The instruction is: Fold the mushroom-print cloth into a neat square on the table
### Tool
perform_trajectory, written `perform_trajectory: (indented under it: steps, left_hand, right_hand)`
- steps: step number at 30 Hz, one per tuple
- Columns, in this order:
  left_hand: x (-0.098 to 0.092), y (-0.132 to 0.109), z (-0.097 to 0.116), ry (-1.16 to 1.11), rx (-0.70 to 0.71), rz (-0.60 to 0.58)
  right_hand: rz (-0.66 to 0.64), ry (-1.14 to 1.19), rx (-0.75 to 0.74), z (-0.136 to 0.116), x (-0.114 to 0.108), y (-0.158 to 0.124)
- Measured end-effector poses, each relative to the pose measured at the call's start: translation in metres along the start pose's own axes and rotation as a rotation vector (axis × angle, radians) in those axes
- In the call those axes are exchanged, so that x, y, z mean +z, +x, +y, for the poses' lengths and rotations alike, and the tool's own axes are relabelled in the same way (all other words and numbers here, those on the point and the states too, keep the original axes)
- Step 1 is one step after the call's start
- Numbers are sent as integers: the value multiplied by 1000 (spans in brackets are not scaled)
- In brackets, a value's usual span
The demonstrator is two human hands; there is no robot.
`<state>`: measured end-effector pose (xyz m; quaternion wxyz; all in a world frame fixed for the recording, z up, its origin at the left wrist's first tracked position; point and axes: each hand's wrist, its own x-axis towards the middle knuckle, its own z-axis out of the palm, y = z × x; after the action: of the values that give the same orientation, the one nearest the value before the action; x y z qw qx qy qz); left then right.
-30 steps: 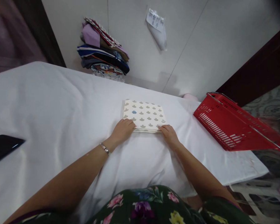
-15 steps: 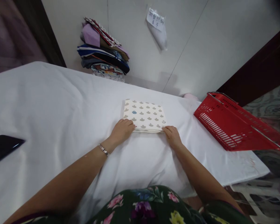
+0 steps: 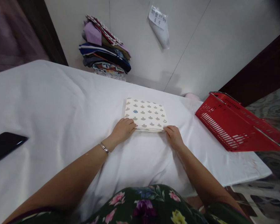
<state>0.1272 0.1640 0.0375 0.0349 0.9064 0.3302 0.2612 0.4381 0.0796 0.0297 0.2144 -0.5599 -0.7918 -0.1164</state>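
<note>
A cream cloth (image 3: pixel 146 114) with a grey print and a small blue motif lies folded into a flat rectangle on the white-covered table (image 3: pixel 84 105). At its near left corner, my left hand (image 3: pixel 124 129) has its fingers closed on the edge. My right hand (image 3: pixel 174 136) pinches the near right corner between thumb and fingers. The folded layers show along the near edge between both hands. A silver bracelet (image 3: pixel 104 148) circles my left wrist.
To the right stands a red plastic basket (image 3: pixel 235 124) with metal handles. Several folded fabrics (image 3: pixel 105 49) are stacked beyond the table's far edge. A black flat device (image 3: pixel 7 146) lies at the left. A paper note (image 3: pixel 158 19) in plastic hangs on the wall.
The whole view has shifted very slightly. Both hands keep the same hold on the near corners of the cloth, which looks unchanged.
</note>
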Motion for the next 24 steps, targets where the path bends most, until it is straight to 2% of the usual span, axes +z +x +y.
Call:
perform_trajectory:
  steps: [3, 7, 12, 18, 24]
  left_hand:
    - [0, -1, 0, -16, -10, -11]
    - [-2, -1, 1, 10, -27, -34]
    - [-3, 1, 2, 48, -38, -26]
    - [4, 2, 2, 122, -38, 40]
    - [4, 1, 1, 137, 1, -30]
  right_hand:
    - [-30, 14, -20, -14, -3, 5]
    - [-26, 37, -55, -27, 5, 14]
    - [-18, 27, -54, -24, 14, 23]
    - [29, 7, -51, -20, 10, 25]
    - [-16, 40, -79, -25, 11, 19]
